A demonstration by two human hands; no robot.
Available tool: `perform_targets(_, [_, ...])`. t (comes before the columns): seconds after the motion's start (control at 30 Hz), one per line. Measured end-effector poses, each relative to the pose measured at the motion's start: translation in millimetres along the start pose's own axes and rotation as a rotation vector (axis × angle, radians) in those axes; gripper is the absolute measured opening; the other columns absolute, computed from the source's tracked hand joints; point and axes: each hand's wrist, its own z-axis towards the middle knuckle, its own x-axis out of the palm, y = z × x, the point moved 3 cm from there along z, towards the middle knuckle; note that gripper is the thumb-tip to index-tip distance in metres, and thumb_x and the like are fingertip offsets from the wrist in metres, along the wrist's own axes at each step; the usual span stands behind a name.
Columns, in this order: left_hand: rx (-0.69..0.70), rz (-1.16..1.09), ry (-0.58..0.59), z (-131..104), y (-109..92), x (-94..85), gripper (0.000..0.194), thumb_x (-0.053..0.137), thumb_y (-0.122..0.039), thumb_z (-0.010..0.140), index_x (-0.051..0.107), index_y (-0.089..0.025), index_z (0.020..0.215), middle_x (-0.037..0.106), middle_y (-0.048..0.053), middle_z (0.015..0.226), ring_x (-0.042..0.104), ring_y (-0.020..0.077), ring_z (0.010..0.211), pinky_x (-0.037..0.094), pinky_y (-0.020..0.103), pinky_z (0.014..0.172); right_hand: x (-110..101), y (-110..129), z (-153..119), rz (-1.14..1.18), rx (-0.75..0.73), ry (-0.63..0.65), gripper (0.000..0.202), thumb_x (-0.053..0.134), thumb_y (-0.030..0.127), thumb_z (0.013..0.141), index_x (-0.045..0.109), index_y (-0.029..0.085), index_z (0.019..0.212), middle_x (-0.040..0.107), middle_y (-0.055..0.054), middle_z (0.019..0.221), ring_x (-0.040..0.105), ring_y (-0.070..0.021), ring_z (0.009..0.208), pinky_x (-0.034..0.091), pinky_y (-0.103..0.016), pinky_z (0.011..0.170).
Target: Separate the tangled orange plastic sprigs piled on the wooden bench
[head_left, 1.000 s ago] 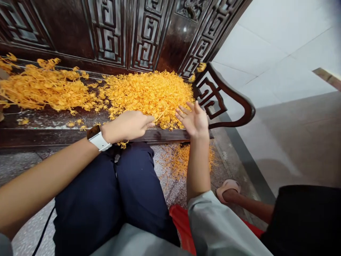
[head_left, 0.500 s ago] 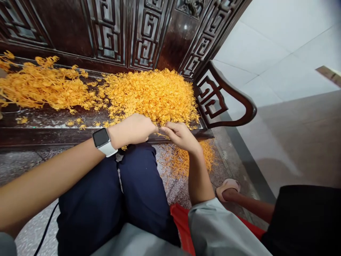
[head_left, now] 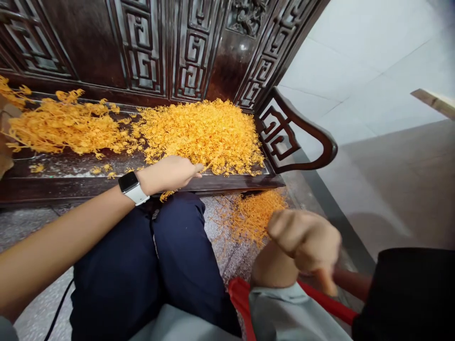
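Observation:
My left hand (head_left: 170, 174), with a watch (head_left: 128, 182) on its wrist, is closed at the front edge of the bench, beside a heap of yellow plastic sprigs (head_left: 209, 132). A yellow sprig (head_left: 166, 195) pokes out below its palm. Away from the bench, my right hand (head_left: 305, 239) is raised over the floor and blurred by motion. Its fingers look curled in; what they hold, if anything, does not show. A looser pile of branched yellow sprigs (head_left: 67, 125) lies further left on the seat.
The dark wooden bench (head_left: 85, 187) has a carved back and a curved armrest (head_left: 329, 149). Thin orange stems (head_left: 256, 213) are heaped on the floor below its front edge. A red stool-like thing (head_left: 241, 298) and another person's dark clothing (head_left: 408, 289) are close on the right.
My right hand has left the left hand's fingertips and swung right and toward me. My left hand stays by the heap, slightly further left. The view has shifted a little.

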Motion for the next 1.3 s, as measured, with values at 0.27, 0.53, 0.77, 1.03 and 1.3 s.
perform_targets(0.27, [-0.019,-0.016,-0.068,6.3,-7.4,-1.7,0.029,0.044,-0.026,0.113,0.06,-0.011,0.132,0.076,0.015,0.087,0.072,0.0271,0.074,0.03,0.033,0.059,-57.2,-69.5,107.4,0.368,0.137,-1.174,0.043,0.068,0.068,0.091,0.068,0.026,0.1,0.069,-0.005,0.106,0.069,-0.0182,0.099,0.058,-0.032,0.078])
perform_targets(0.53, [-0.086,-0.769,-0.325,23.7,7.4,4.2,0.035,0.054,-0.023,0.109,0.052,-0.011,0.142,0.08,0.015,0.106,0.076,0.0218,0.092,0.053,0.03,0.078,14.2,-97.7,99.2,0.223,0.338,-1.027,0.022,0.078,0.042,0.089,0.067,0.025,0.098,0.067,-0.003,0.102,0.062,-0.0142,0.086,0.05,-0.028,0.076])
perform_targets(0.77, [-0.35,-1.389,-0.514,36.3,16.9,4.6,0.015,0.073,-0.02,0.101,0.06,-0.015,0.097,0.078,0.009,0.095,0.075,0.0137,0.071,0.062,0.028,0.073,50.8,-84.1,106.4,-0.141,0.194,-1.148,0.021,0.071,0.046,0.099,0.069,0.029,0.112,0.066,-0.005,0.111,0.065,-0.0193,0.104,0.054,-0.035,0.094])
perform_targets(1.03, [-0.395,-1.559,-0.6,32.4,20.3,2.0,0.02,0.07,-0.02,0.105,0.053,-0.018,0.095,0.075,0.003,0.084,0.069,0.0092,0.065,0.062,0.024,0.072,88.0,-62.8,111.7,-0.452,0.102,-1.261,0.029,0.077,0.041,0.096,0.062,0.033,0.119,0.059,-0.008,0.123,0.061,-0.0251,0.115,0.053,-0.041,0.103])
perform_targets(1.3, [-0.217,-1.54,-0.433,29.3,15.2,0.7,0.026,0.077,-0.031,0.097,0.057,-0.018,0.087,0.071,0.003,0.078,0.062,0.0106,0.058,0.051,0.025,0.061,82.0,-112.5,131.1,0.586,0.364,-1.096,0.045,0.082,0.056,0.087,0.062,0.028,0.117,0.069,-0.003,0.112,0.067,-0.0166,0.094,0.059,-0.032,0.084])
